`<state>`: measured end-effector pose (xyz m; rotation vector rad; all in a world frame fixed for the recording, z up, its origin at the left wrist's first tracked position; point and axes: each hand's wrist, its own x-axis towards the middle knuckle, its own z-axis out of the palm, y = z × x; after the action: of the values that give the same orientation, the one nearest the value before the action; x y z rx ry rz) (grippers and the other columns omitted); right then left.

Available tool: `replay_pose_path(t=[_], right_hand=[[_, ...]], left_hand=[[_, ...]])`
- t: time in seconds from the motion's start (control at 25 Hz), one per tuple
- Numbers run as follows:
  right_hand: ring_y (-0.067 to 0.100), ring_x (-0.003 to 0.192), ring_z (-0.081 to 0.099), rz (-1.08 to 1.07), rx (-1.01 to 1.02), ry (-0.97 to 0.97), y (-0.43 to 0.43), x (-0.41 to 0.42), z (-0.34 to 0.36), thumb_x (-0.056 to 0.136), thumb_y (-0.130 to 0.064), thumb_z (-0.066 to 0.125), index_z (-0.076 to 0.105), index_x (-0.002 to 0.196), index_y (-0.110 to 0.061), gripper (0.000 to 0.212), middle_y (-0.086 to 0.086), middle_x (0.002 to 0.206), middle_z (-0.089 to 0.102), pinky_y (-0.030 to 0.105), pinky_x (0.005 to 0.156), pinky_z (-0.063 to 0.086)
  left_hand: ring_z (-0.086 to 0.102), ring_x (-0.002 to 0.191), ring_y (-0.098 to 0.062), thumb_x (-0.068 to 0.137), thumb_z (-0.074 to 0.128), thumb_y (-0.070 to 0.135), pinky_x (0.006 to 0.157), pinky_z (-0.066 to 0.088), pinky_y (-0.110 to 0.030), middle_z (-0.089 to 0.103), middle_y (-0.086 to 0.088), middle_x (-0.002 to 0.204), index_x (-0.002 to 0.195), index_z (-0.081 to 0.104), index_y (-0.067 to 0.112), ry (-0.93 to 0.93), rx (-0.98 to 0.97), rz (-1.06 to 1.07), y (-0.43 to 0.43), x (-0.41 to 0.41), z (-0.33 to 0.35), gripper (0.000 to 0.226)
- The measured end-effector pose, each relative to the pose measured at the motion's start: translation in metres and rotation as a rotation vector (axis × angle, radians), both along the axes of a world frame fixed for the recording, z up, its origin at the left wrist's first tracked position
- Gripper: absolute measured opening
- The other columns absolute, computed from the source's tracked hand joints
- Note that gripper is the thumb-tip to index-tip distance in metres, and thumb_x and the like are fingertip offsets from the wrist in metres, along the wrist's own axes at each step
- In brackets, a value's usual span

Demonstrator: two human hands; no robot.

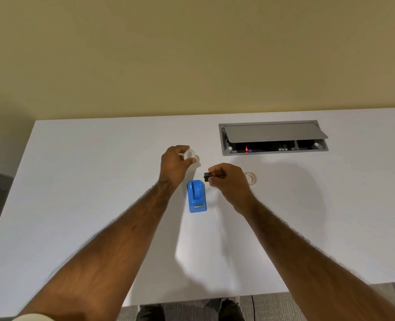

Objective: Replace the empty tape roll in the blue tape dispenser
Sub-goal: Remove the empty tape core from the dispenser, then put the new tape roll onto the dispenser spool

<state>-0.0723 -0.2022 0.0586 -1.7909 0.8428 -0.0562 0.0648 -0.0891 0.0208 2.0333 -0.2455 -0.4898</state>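
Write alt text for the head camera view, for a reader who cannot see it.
Over a white table, the left hand holds a clear ring-shaped tape roll and the right hand holds a small black spindle, above an empty blue tape dispenser. Another tape roll lies beside the right hand, near an open cable box.

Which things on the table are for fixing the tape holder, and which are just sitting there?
For the job: blue tape dispenser; whitish ring in the left hand; small black spindle in the right hand; tape roll on the table behind the right hand.

Just there: grey cable box with its lid propped open.
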Motion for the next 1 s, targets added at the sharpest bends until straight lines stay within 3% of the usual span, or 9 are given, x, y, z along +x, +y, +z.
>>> replay_pose_path(t=[0.08, 0.2, 0.32, 0.8, 1.0], right_hand=[[0.012, 0.080, 0.069, -0.026, 0.049, 0.012, -0.007, 0.000, -0.005, 0.078, -0.003, 0.068, 0.071, 0.098, -0.011, 0.022, -0.002, 0.087, 0.074, 0.019, 0.069, 0.054], [0.019, 0.088, 0.070, -0.016, 0.047, 0.042, -0.015, 0.002, -0.012, 0.081, -0.004, 0.069, 0.070, 0.101, -0.011, 0.022, 0.003, 0.093, 0.074, 0.028, 0.081, 0.058], [0.022, 0.089, 0.071, -0.038, 0.090, 0.046, -0.019, 0.001, -0.016, 0.080, -0.002, 0.069, 0.070, 0.100, -0.010, 0.021, 0.005, 0.093, 0.075, 0.034, 0.085, 0.059], [0.025, 0.093, 0.070, -0.016, 0.098, 0.085, -0.014, -0.005, -0.023, 0.084, -0.005, 0.067, 0.068, 0.105, -0.006, 0.021, 0.009, 0.100, 0.074, 0.041, 0.092, 0.056], [0.018, 0.088, 0.071, -0.020, 0.081, 0.072, -0.009, -0.009, -0.025, 0.083, -0.005, 0.067, 0.069, 0.102, -0.008, 0.019, 0.004, 0.094, 0.075, 0.038, 0.089, 0.058]], left_hand=[[0.065, 0.105, -0.023, 0.081, 0.081, 0.019, 0.092, 0.052, -0.029, 0.066, -0.007, 0.121, 0.122, 0.067, 0.011, -0.065, 0.115, -0.081, -0.009, 0.016, -0.013, 0.044], [0.062, 0.108, -0.024, 0.081, 0.080, 0.026, 0.095, 0.051, -0.035, 0.064, -0.006, 0.121, 0.122, 0.064, 0.015, -0.121, 0.228, -0.185, -0.021, 0.036, -0.030, 0.045], [0.060, 0.109, -0.022, 0.080, 0.080, 0.030, 0.089, 0.046, -0.029, 0.063, -0.003, 0.121, 0.122, 0.063, 0.018, -0.152, 0.296, -0.242, -0.033, 0.048, -0.042, 0.047], [0.058, 0.112, -0.027, 0.082, 0.078, 0.033, 0.094, 0.046, -0.035, 0.062, -0.006, 0.122, 0.124, 0.062, 0.017, -0.288, 0.409, -0.321, -0.040, 0.059, -0.066, 0.047], [0.056, 0.114, -0.022, 0.078, 0.081, 0.037, 0.094, 0.048, -0.035, 0.058, -0.001, 0.127, 0.124, 0.060, 0.021, -0.220, 0.398, -0.314, -0.036, 0.054, -0.063, 0.053]])
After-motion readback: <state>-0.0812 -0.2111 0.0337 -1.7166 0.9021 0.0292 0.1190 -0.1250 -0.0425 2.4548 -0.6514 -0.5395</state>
